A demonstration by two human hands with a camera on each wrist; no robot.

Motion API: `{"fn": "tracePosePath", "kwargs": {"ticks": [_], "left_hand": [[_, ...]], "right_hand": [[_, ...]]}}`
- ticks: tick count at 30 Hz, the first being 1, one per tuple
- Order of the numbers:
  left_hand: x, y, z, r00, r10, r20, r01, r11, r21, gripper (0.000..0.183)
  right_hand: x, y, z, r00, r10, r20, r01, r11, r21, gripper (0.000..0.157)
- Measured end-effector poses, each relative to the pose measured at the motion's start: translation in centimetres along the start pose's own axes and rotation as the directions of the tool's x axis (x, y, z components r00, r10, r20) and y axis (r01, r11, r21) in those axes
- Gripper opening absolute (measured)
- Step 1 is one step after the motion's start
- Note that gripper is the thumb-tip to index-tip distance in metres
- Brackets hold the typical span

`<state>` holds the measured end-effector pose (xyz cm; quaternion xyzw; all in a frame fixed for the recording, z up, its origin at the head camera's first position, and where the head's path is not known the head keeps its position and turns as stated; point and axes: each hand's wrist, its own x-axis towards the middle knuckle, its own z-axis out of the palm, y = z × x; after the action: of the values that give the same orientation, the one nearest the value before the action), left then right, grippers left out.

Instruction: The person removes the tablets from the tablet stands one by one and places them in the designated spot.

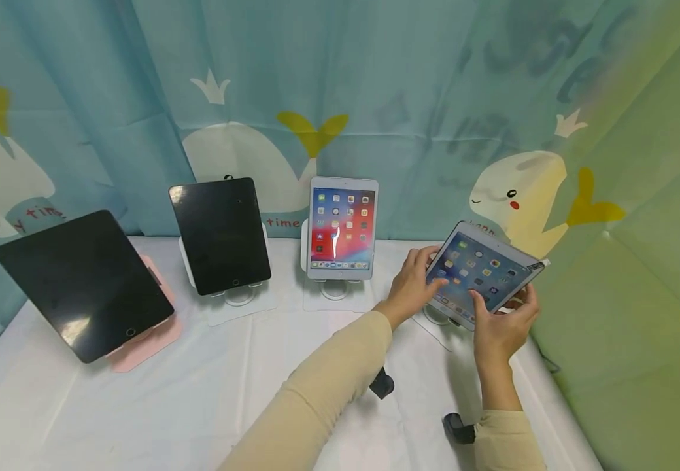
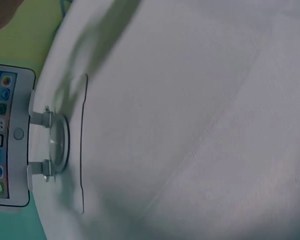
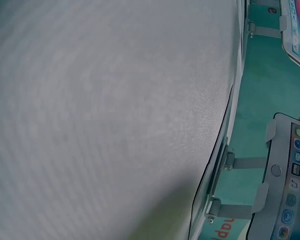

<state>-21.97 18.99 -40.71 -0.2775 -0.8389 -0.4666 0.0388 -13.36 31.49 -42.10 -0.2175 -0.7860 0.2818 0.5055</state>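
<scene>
A white-framed tablet [image 1: 481, 271] with its home screen lit stands tilted at the right of the head view. My left hand [image 1: 412, 284] grips its left edge, thumb over the front and fingers behind. On the opposite edge my right hand [image 1: 505, 330] holds it, thumb on the front near the lower border. Both wrist views show the tablet's lower border [image 2: 19, 150] [image 3: 276, 182] sitting in the hooks of a grey stand [image 2: 60, 142] [image 3: 235, 207]. A small dark label [image 1: 536, 265] is at its upper right corner. Most fingers behind the tablet are hidden.
Left of the hands, another lit tablet [image 1: 342, 226] stands on a white stand. Two dark-screened tablets [image 1: 220, 235] [image 1: 84, 284] follow, the farthest on a pink stand [image 1: 146, 347]. A whale-print curtain [image 1: 410, 78] hangs behind the white-covered table [image 1: 199, 392]; green cloth [image 1: 640, 327] borders the right.
</scene>
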Motion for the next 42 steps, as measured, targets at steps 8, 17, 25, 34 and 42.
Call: {"fn": "tracePosePath", "kwargs": {"ticks": [8,17,25,34,42], "left_hand": [[0.3,0.3,0.3,0.97,0.168,-0.173,-0.138,0.975,0.175,0.06],[-0.3,0.1,0.9,0.945,0.207,-0.251,-0.152,0.963,0.223,0.064],[-0.8,0.3,0.9,0.891,0.294,-0.346,-0.216,0.945,0.247,0.065],[-1.8,1.1,-0.3,0.909,0.231,-0.347,-0.181,0.968,0.171,0.063],[-2.6,1.7,-2.0,0.948,0.146,-0.284,-0.114,0.986,0.123,0.061]], "right_hand": [[-0.1,0.2,0.3,0.998,-0.05,-0.03,0.049,0.998,-0.036,0.08],[-0.4,-0.2,0.1,0.997,-0.061,-0.041,0.059,0.998,-0.037,0.081],[0.1,-1.3,-0.7,0.995,-0.078,-0.057,0.079,0.997,0.008,0.077],[0.5,-2.3,-1.5,0.991,-0.123,-0.048,0.124,0.992,0.007,0.076],[0.7,-3.5,-2.5,0.988,-0.144,0.052,0.145,0.989,-0.014,0.08]]}}
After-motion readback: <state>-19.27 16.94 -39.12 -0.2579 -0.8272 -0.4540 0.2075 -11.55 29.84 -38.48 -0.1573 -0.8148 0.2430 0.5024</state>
